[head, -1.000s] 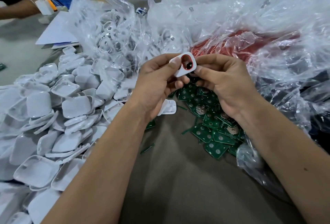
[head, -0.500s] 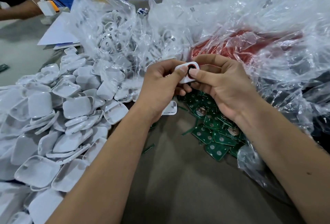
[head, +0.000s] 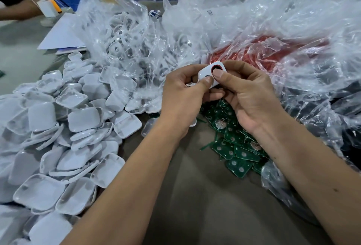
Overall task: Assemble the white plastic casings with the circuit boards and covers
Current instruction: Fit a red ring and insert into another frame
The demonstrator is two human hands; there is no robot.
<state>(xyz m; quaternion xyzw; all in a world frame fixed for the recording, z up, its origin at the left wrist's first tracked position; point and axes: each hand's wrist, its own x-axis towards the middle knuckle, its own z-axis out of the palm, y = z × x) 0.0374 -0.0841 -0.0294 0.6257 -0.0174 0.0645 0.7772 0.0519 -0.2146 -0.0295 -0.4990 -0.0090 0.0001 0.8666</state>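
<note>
A small white plastic casing (head: 212,74), smooth and rounded at the corners, with a red ring around an oval opening, is held above the table between both hands. It is pinched from the left by the left hand (head: 182,101), whose thumb is pressed on its face, and from the right by the right hand (head: 252,98), whose thumb is laid over the red-ringed opening; both sets of fingers are curled round the piece. Directly beneath the casing a heap of green circuit boards (head: 237,154) is spread, flat and roughly square, with round silver contacts. To the left of the casing a large loose pile of white covers (head: 64,131) is seen, glossy shallow shells with rounded corners, some face up and some face down. Behind and left of the casing a crinkled clear plastic bag (head: 117,35) is filled with white ring-holed casing parts. Behind and right of the casing another clear bag (head: 273,53) is filled with red pieces, too veiled by film to be told apart. Everything is laid on a dull grey-brown table (head: 205,205). Far left of the casing white paper sheets (head: 60,36) are seen, and beyond them a white charger (head: 47,7) and another person's forearm (head: 17,13).
</note>
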